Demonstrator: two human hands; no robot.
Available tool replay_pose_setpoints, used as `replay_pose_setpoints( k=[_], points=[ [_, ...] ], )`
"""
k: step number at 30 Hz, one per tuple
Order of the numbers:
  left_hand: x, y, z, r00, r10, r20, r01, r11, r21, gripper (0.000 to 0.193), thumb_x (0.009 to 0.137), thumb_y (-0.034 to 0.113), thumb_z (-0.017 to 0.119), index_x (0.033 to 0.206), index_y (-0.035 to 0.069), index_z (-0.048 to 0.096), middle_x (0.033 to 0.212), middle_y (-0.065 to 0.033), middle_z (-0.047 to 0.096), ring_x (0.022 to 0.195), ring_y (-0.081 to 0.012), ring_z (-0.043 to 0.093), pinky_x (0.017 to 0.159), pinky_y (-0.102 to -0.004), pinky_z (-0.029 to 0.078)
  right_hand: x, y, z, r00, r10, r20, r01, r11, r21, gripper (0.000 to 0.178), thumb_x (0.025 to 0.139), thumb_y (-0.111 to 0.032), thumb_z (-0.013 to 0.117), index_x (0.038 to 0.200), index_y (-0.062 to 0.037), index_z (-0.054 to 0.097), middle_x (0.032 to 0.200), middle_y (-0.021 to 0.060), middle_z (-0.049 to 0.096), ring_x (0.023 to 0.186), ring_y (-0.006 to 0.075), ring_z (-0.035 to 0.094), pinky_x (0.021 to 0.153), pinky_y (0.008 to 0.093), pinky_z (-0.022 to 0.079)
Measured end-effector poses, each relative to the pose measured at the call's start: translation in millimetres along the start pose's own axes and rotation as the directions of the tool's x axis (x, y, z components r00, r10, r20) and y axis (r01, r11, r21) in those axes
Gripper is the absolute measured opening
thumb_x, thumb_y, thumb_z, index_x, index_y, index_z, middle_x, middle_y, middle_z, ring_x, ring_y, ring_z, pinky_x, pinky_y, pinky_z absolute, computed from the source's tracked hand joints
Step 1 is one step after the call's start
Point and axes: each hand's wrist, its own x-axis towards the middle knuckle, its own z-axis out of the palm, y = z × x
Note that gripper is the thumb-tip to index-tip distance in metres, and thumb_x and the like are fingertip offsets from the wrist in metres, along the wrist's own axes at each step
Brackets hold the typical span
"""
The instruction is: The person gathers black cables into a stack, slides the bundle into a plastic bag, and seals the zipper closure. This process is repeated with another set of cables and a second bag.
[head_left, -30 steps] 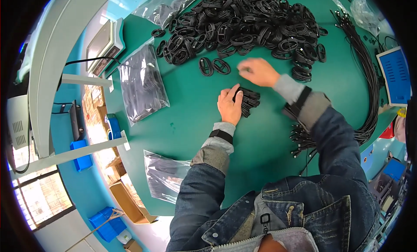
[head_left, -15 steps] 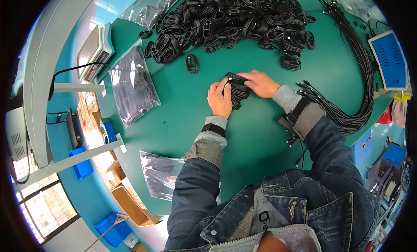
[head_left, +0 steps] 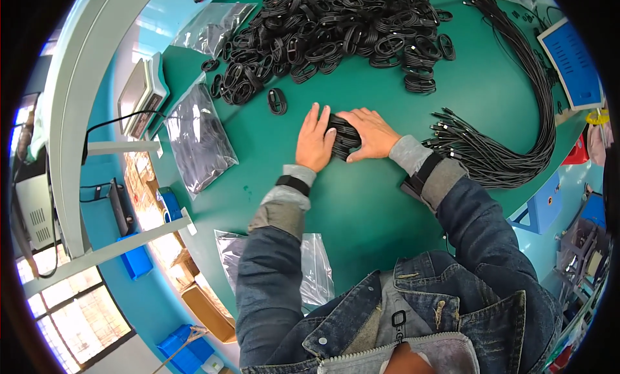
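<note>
A row of coiled black cables stands pressed together on the green table between my two hands. My right hand cups it from the right, fingers over the far end and thumb at the near end. My left hand lies along its left side, fingers stretched out and pointing away, with the thumb against the coils. One loose coiled cable lies beyond my left fingertips. Farther back spreads a large heap of similar coils.
Clear bags of dark contents lie at the left, and another bag lies by my left forearm. A long bundle of uncoiled black cables curves along the right. A scale and grey frame border the left; a blue-fronted box stands right.
My left fingers have straightened from the coils and now extend beside them. My right hand has moved left and wrapped round the row. The whole view has shifted slightly.
</note>
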Motion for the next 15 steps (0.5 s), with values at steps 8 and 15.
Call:
replay_pose_setpoints(
  k=[8,15],
  points=[
    [9.9,4.6,2.8,0.972,-0.192,0.134,0.234,0.814,-0.532,0.042,0.088,0.011,0.041,0.129,0.003,0.041,0.135,-0.019,0.037,0.126,-0.0296,0.034,0.104,-0.033,0.026,-9.0,-2.4,45.0,0.888,0.073,-0.453,0.071,0.954,0.292,0.079,0.07,-0.035,0.065,0.131,0.0009,0.03,0.13,0.022,0.037,0.124,0.0361,0.031,0.102,0.0428,0.025],
    [5.6,21.8,9.4,0.888,-0.437,0.147,0.438,0.7,-0.564,0.035,0.09,0.011,0.04,0.124,0.003,0.047,0.129,-0.0178,0.044,0.121,-0.0276,0.041,0.101,-0.0316,0.03,19.4,-26.6,70.0,0.611,0.323,-0.723,0.078,0.884,0.461,0.051,0.086,-0.022,0.045,0.129,0.0042,0.033,0.132,0.0233,0.034,0.124,0.0376,0.03,0.103,0.0411,0.025]
  ],
)
